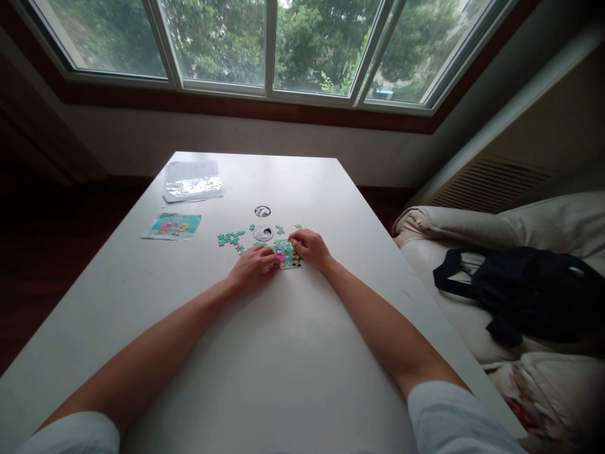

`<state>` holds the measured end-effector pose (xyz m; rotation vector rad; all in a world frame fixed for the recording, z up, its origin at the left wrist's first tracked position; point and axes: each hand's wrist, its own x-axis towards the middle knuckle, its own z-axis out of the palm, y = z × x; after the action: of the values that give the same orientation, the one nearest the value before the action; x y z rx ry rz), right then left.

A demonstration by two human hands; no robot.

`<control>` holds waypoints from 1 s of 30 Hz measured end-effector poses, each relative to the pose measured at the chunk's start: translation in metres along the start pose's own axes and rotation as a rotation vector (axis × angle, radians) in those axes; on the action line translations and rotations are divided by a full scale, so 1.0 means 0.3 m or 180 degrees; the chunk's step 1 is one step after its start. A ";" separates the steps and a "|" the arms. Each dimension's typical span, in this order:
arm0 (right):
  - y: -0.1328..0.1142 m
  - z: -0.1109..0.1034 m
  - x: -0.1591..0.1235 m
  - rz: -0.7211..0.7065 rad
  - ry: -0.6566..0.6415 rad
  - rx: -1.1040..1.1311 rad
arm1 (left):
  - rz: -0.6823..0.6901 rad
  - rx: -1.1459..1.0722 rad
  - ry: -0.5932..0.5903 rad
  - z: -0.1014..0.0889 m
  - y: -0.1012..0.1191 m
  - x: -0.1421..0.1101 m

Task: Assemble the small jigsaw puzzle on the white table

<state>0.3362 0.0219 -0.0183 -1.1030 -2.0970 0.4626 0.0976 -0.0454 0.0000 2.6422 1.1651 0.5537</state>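
A small, partly assembled jigsaw puzzle (286, 255) with bright cartoon figures lies flat on the white table (293, 353). At its left edge, my left hand (254, 267) rests with curled fingers against it. My right hand (311, 248) has its bent fingers closed on the upper right part of the puzzle. Both hands partly cover the picture. Loose green puzzle pieces (230, 238) are scattered to the left, with a few more behind the puzzle. A round, shallow tin (263, 233) stands just behind it, and another round disc-like item (263, 211) lies farther back.
A printed cartoon picture sheet (174, 226) lies on the table's left side. Behind it are papers in a clear plastic sleeve (193, 181). On the right, a black bag (534, 293) rests on a cream sofa (454, 224). Windows (269, 47) line the far wall.
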 end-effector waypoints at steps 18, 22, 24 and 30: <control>0.117 -0.008 0.015 0.0648 0.0646 -0.0443 | 0.0074 -0.0171 0.0111 -0.010 0.001 -0.004; 0.121 -0.021 0.020 0.0646 0.0450 -0.0474 | 0.0061 -0.0170 0.0051 -0.007 -0.005 -0.004; 0.136 -0.040 0.022 0.0576 0.0332 -0.0363 | 0.0080 -0.0177 0.0050 -0.005 -0.009 -0.004; 0.200 -0.102 0.023 0.0650 0.0228 0.0112 | 0.0221 -0.0222 0.0081 -0.003 -0.022 -0.003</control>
<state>0.3898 0.0614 -0.0302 -1.3005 -1.9163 0.5468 0.0923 -0.0416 -0.0017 2.6320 1.0445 0.6305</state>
